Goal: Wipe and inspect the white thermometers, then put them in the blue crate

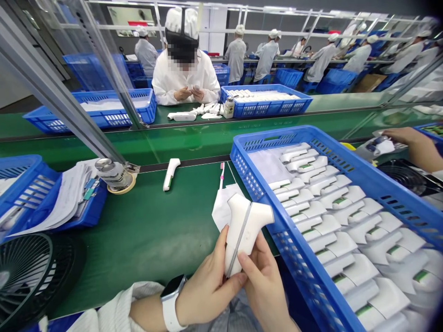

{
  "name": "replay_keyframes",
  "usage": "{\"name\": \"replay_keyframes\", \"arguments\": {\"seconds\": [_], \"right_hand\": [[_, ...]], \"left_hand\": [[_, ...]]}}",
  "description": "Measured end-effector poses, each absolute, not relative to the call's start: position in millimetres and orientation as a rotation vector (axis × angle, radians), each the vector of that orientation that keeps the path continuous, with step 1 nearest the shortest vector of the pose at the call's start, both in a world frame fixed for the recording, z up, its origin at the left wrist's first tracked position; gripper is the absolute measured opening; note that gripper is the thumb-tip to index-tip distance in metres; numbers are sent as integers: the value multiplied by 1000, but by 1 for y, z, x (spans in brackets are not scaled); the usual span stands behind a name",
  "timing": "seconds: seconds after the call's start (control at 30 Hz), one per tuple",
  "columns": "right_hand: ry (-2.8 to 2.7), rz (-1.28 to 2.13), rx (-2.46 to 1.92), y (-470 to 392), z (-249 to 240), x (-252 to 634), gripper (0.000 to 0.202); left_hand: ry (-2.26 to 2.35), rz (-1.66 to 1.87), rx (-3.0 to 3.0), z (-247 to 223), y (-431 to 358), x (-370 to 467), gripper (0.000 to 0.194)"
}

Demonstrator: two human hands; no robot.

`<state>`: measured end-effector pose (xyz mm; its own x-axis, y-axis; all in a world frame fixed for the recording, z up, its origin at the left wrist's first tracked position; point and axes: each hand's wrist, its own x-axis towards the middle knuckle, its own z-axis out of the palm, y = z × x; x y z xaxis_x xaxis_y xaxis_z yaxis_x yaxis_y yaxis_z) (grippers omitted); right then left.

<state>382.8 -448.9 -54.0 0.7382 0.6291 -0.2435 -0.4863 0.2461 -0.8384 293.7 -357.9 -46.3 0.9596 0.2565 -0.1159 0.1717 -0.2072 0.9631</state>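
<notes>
Between my two hands is a white plastic handheld device [246, 219], shaped like an infrared thermometer, with a grey seam strip down its length. My left hand [207, 286] is closed round its lower left side. On the right side, my right hand [265, 281] grips it with the thumb on its face. Just behind lie a white cloth or paper [222, 207] and a pink-and-white toothbrush [222, 175]. Farther left on the green table [152, 240] rests another white device [170, 174] with a green patch.
A blue crate [287, 230] of several white devices stands at the right. To the left are a metal can [112, 174], a blue tray [88, 214] of papers and a black fan [31, 276]. A co-worker [187, 69] sits opposite; another person's arm [420, 147] reaches in right.
</notes>
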Motion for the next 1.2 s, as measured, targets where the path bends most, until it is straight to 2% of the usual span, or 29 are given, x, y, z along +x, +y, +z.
{"name": "replay_keyframes", "arguments": {"seconds": [0.17,0.37,0.43,0.6,0.67,0.77,0.9,1.03,1.13,1.2], "right_hand": [[-88,847,-984,-449,-51,390,39],[-83,879,-912,-449,-50,398,35],[-107,880,-927,-450,-51,399,36],[-152,925,-946,-453,-54,400,34],[-148,926,-967,-453,-54,400,35],[-143,932,-994,-452,-56,400,37],[-155,875,-1032,-449,-59,399,32],[-188,739,-1095,-449,-64,399,27],[-229,767,-1151,-450,-64,402,22],[-217,781,-1184,-449,-64,405,26]], "left_hand": [[290,76,1843,-50,-358,291,73],[290,162,1466,-51,-350,296,41],[264,141,1333,-55,-347,298,43],[293,116,1230,-65,-339,301,67],[285,45,1240,-64,-334,302,62],[308,-42,1301,-60,-328,305,41],[394,49,1419,-57,-333,305,28],[486,242,1450,-57,-339,302,26],[464,266,1284,-59,-339,302,34],[405,255,1187,-62,-338,303,39]]}}
